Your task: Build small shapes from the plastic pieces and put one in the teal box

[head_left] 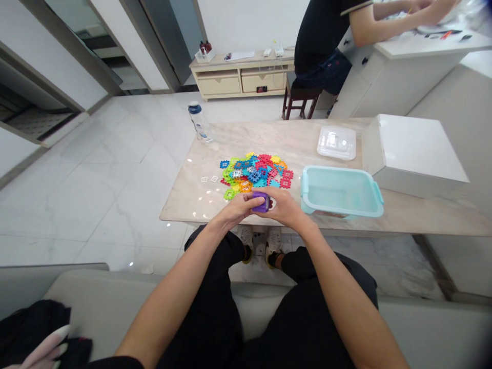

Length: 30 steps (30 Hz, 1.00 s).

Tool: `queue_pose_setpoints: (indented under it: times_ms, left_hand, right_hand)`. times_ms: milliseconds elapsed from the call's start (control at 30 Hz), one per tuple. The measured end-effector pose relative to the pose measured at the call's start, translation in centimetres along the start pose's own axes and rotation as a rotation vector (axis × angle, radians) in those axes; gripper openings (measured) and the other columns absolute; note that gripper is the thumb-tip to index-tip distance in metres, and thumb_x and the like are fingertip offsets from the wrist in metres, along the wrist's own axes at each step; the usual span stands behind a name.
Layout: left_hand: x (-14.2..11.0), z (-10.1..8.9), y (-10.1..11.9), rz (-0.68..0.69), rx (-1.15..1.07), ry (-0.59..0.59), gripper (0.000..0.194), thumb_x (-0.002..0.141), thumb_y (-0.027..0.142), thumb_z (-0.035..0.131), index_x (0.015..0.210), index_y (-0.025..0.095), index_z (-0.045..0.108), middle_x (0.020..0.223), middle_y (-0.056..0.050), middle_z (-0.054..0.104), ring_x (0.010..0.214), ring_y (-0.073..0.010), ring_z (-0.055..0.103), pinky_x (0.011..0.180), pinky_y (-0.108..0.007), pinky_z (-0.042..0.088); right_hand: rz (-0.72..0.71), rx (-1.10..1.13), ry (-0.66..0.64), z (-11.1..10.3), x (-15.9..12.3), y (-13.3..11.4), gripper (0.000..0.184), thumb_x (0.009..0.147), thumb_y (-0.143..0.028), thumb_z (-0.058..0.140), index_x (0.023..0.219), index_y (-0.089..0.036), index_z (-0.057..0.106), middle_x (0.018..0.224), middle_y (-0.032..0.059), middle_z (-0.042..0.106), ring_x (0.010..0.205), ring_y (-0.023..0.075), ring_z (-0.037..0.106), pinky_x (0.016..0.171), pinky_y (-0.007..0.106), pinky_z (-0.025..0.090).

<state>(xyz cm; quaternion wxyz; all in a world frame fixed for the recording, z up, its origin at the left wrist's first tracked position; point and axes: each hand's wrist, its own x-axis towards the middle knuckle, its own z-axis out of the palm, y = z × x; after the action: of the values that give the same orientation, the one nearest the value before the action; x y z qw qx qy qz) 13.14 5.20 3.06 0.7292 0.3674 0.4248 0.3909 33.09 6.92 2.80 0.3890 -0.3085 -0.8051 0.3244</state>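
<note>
Close to the table's near edge, my left hand (239,207) and my right hand (282,206) meet around a small purple block-like piece (260,202). The left thumb presses on its face, and the right fingers wrap its far side. Some dark red and white shows at its right side, too small to make out. Just beyond my hands lies a pile of colourful plastic interlocking pieces (254,175) in blue, red, green, yellow and orange. Two small white square frames (209,179) rest left of the pile.
Right of the pile stands an open light-teal plastic bin (342,192). Behind it are a clear lid (336,142) and a large white box (418,148). A water bottle (200,123) stands at the far left corner. Another person (323,41) sits at a white counter.
</note>
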Motion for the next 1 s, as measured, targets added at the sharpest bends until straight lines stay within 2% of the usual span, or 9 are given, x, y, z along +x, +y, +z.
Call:
queue_pose_setpoints:
  times_ms: [133, 267, 500, 667, 833, 1000]
  left_hand:
    - [-0.1, 0.0, 0.1, 0.009, -0.005, 0.006, 0.06, 0.058, 0.051, 0.108, 0.094, 0.01, 0.082, 0.091, -0.01, 0.079, 0.081, -0.0182, 0.071, 0.082, -0.031, 0.053]
    - [-0.1, 0.0, 0.1, -0.001, -0.015, -0.015, 0.06, 0.058, 0.049, 0.109, 0.096, 0.009, 0.083, 0.092, -0.011, 0.08, 0.083, -0.0188, 0.072, 0.085, -0.032, 0.053]
    - [-0.2, -0.3, 0.2, -0.009, -0.001, -0.027, 0.057, 0.059, 0.045, 0.109, 0.094, 0.009, 0.082, 0.093, -0.011, 0.081, 0.083, -0.0193, 0.073, 0.086, -0.033, 0.054]
    - [0.0, -0.4, 0.1, -0.02, 0.013, 0.028, 0.061, 0.055, 0.049, 0.11, 0.091, 0.009, 0.082, 0.088, -0.009, 0.078, 0.078, -0.0167, 0.07, 0.076, -0.029, 0.051]
    - [0.1, -0.6, -0.2, -0.022, 0.027, 0.019, 0.058, 0.057, 0.049, 0.109, 0.09, 0.009, 0.082, 0.084, -0.007, 0.076, 0.072, -0.0145, 0.067, 0.067, -0.026, 0.046]
    - [-0.2, -0.1, 0.1, -0.011, 0.014, 0.019, 0.055, 0.059, 0.044, 0.108, 0.095, 0.01, 0.083, 0.089, -0.008, 0.079, 0.078, -0.0155, 0.069, 0.071, -0.026, 0.049]
  right_hand:
    - [-0.045, 0.019, 0.041, 0.4, -0.1, 0.2, 0.056, 0.089, -0.04, 0.091, 0.14, -0.027, 0.074, 0.133, 0.0106, 0.08, 0.118, 0.0298, 0.077, 0.104, 0.043, 0.06]
    - [-0.053, 0.03, 0.056, 0.6, -0.2, 0.5, 0.051, 0.088, -0.036, 0.092, 0.135, -0.027, 0.077, 0.127, 0.0096, 0.082, 0.113, 0.0295, 0.079, 0.1, 0.043, 0.062]
    - [-0.048, 0.043, 0.041, 0.8, -0.3, 0.5, 0.053, 0.088, -0.035, 0.092, 0.138, -0.03, 0.076, 0.13, 0.0086, 0.081, 0.116, 0.0295, 0.078, 0.103, 0.044, 0.061]
    - [-0.045, 0.074, 0.036, 1.0, -0.1, -0.1, 0.065, 0.087, -0.039, 0.094, 0.147, -0.029, 0.071, 0.139, 0.0104, 0.078, 0.125, 0.0309, 0.075, 0.11, 0.047, 0.06]
    - [-0.052, 0.169, 0.038, 1.2, 0.2, -0.8, 0.049, 0.09, -0.038, 0.092, 0.136, -0.03, 0.078, 0.137, 0.008, 0.08, 0.129, 0.0292, 0.075, 0.115, 0.047, 0.058]
    - [0.017, 0.266, 0.046, 1.5, 0.2, -1.0, 0.042, 0.091, -0.034, 0.089, 0.131, -0.029, 0.081, 0.133, 0.0069, 0.081, 0.125, 0.0276, 0.076, 0.112, 0.044, 0.059]
